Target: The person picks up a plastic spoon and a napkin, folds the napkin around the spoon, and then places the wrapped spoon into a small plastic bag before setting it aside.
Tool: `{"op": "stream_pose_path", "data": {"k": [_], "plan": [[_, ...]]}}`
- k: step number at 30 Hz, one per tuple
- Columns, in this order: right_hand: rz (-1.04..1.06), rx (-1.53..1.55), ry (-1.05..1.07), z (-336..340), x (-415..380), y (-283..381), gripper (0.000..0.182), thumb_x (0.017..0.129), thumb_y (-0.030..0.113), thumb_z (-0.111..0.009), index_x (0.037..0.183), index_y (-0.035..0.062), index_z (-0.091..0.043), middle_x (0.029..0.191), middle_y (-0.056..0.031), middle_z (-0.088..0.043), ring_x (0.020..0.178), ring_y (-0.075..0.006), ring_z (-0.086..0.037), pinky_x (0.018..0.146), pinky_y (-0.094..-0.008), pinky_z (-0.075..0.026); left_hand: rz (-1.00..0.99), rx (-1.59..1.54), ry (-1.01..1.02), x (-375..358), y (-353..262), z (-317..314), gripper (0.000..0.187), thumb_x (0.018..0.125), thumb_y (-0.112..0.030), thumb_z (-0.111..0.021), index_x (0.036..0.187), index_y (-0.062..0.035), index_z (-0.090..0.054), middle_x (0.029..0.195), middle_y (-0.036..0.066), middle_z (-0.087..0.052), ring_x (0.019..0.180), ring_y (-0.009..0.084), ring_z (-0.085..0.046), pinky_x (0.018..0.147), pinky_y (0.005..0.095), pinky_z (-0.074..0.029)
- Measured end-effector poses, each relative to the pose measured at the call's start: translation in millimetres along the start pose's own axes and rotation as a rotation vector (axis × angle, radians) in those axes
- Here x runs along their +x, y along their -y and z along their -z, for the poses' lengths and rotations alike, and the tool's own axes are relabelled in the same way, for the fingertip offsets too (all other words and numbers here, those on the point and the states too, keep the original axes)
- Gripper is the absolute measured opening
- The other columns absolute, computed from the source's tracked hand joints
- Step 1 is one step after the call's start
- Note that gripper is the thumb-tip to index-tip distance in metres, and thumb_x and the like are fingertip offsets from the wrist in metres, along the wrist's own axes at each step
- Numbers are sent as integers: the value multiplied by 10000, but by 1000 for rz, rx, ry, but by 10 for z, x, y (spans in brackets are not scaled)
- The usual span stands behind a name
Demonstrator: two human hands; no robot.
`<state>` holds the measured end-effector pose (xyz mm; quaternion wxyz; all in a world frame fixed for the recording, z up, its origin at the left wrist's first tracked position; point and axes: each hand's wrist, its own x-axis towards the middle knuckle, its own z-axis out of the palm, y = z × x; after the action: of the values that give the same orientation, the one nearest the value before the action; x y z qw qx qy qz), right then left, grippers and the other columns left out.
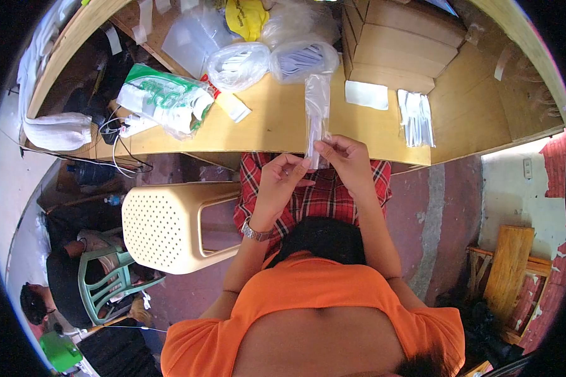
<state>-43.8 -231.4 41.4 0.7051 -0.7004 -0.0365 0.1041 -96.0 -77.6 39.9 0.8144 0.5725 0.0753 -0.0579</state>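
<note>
Both hands meet at the table's front edge on a long, narrow clear plastic sleeve [317, 94], which stretches away from me over the tabletop. Something slim and whitish shows inside it, though I cannot make out its kind. My left hand [284, 179] pinches the near end between thumb and fingers. On the other side, my right hand [346, 158] grips the sleeve slightly higher up. Beyond it sit two open clear bags, one of white slim pieces [238, 65] and one of pale bluish-white slim pieces [304, 61]. Several wrapped white slim pieces [416, 119] lie to the right.
Cardboard boxes [396, 47] are stacked at the back right, with a white sheet [366, 95] in front. A green-and-white plastic bag [160, 97] and cables lie left on the wooden table [264, 119]. A cream stool [163, 227] stands left; a person [63, 283] sits farther off.
</note>
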Motion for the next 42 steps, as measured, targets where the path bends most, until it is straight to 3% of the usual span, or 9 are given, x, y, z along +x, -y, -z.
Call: {"op": "stream_pose_path", "data": {"k": [6,12,15,16,20,27,30,35,42], "plan": [[-31,216,19,-29,-47,40,195,831,147,-684,947,-8,-658,824,-14,-642,722,-68,-561,648,-213,-453,17,-37,12,11,32,6,168,883,-156,-619,918,6,-586,846,47,-618,769,89,-596,670,281,-572],[-37,234,86,1,-45,-39,232,821,151,-692,970,-19,-642,834,-26,-644,732,-73,-582,641,-218,-470,-26,173,39,4,32,46,146,884,-132,-615,946,-8,-569,906,55,-619,817,111,-604,707,263,-541],[-91,220,125,60,-55,-43,232,819,147,-693,974,-19,-644,839,-25,-646,727,-72,-584,640,-217,-470,-36,4,-61,99,-120,190,198,893,-120,-598,1039,-7,-528,984,80,-616,901,150,-612,755,272,-522],[-107,219,154,70,-65,-30,234,818,146,-693,976,-19,-644,840,-26,-647,725,-72,-585,638,-217,-469,-79,13,-84,160,-150,298,324,927,-168,-546,1191,6,-476,1114,138,-592,1021,243,-598,875,351,-498],[-177,205,306,12,-92,-44,221,822,93,-678,998,-32,-634,889,-42,-651,768,-104,-610,704,-238,-496,-189,-107,-109,310,-351,353,394,967,-233,-464,1265,24,-442,1188,160,-571,1092,253,-566,931,370,-456],[-209,195,489,-116,-122,-44,237,842,115,-659,1038,-9,-611,889,-56,-646,774,-124,-633,663,-246,-521,-114,-82,-50,389,-417,249,304,953,-161,-487,1188,31,-501,1114,159,-611,1035,257,-605,860,365,-501],[-249,262,467,-129,-138,-12,281,858,168,-647,1052,-23,-580,878,-79,-641,769,-146,-649,565,-225,-533,-105,-78,-60,394,-368,282,269,950,-135,-490,1149,42,-517,1082,138,-625,984,220,-626,828,344,-520],[-271,218,406,-110,-228,-46,297,875,174,-624,1080,-32,-560,894,-114,-652,740,-164,-663,569,-226,-527,-211,-145,-138,410,-343,305,283,954,-125,-467,1164,62,-496,1104,190,-607,1028,293,-607,852,392,-515],[-233,284,265,-33,-233,-70,269,896,133,-586,1085,-54,-547,902,-135,-658,760,-178,-665,593,-236,-532,-250,-215,-167,401,-338,360,292,953,-104,-458,1190,65,-487,1125,188,-593,1043,302,-594,895,408,-499]]}}
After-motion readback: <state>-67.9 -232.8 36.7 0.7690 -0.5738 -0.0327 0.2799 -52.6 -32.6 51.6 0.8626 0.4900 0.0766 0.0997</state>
